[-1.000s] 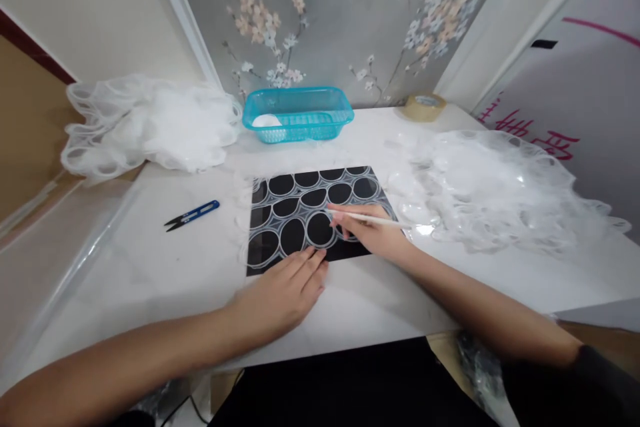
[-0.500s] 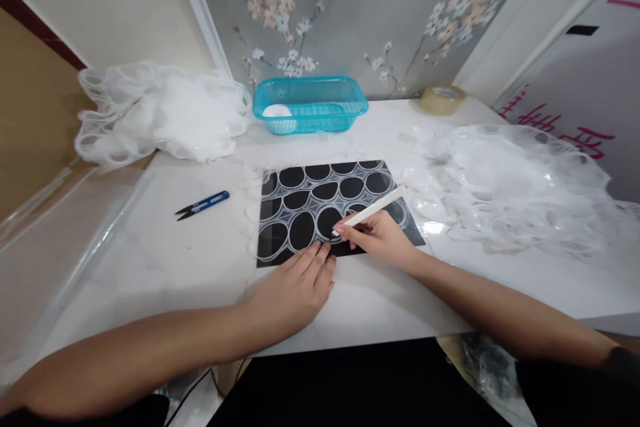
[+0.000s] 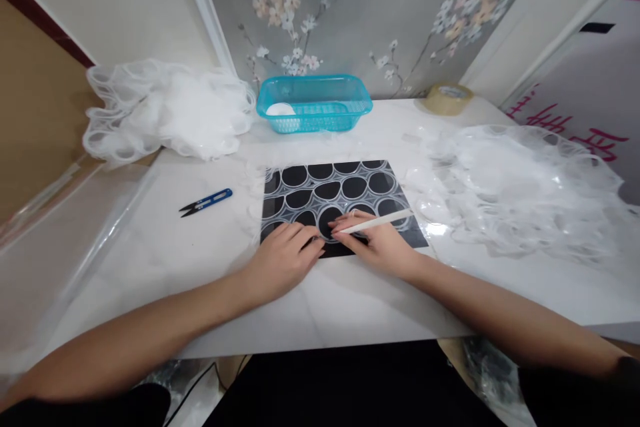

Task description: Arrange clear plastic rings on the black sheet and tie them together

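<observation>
A black sheet (image 3: pixel 330 250) lies on the table under white sheer looped fabric (image 3: pixel 343 203), whose rings show against it in rows. My left hand (image 3: pixel 287 257) rests at the sheet's front edge. Its fingers are bent, and the thumb and index tips come together on the fabric; the exact grip is too small to see. Just to the right, my right hand (image 3: pixel 383 243) holds a slim white pen-like stick (image 3: pixel 383 220), slanting up to the right. This hand's fingertips touch the fabric beside the left fingertips, around a ring in the front row.
Blue thread snips (image 3: pixel 207 202) lie to the left. White sheer fabric heaps stand at back left (image 3: pixel 173 110) and on the right (image 3: pixel 520 193). A turquoise basket (image 3: pixel 315 83) holding a white round item (image 3: pixel 281 110) is at the back, left of a tape roll (image 3: pixel 447 100).
My left hand has shifted left, its flat fingers now bent with the tips drawn together. In my right hand the stick has tipped lower, its point lifted off the fabric, and the fingers reach forward.
</observation>
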{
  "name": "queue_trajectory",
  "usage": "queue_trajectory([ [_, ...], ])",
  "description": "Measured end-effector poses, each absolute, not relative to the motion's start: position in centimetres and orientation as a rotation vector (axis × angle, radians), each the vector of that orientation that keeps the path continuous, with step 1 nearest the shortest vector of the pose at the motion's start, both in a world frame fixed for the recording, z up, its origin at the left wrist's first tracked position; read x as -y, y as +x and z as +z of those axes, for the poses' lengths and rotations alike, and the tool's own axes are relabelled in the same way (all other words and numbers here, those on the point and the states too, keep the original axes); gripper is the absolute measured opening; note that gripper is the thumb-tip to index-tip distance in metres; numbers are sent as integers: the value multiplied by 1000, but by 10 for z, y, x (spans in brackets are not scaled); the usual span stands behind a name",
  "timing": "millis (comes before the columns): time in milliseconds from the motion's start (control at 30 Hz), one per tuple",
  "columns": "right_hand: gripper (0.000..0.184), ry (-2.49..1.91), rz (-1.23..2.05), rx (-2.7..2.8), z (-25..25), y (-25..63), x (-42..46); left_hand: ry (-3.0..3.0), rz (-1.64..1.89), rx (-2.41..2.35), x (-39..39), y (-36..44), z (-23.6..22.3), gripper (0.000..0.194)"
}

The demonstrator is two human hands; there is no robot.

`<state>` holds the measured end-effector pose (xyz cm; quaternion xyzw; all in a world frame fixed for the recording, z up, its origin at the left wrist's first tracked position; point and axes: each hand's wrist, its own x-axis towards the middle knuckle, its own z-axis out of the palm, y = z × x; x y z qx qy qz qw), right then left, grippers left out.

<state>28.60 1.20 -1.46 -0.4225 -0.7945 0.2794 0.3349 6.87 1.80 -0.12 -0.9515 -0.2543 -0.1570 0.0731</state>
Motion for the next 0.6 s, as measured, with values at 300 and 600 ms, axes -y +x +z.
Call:
queue_trajectory([
  [300, 24, -1013, 554, 2303, -20, 285, -7, -2741, -373, 655, 4, 72, -10, 38],
  [600, 21, -780, 394, 2255, -30, 285, -11, -2765, -386, 595, 2, 76, -14, 36],
])
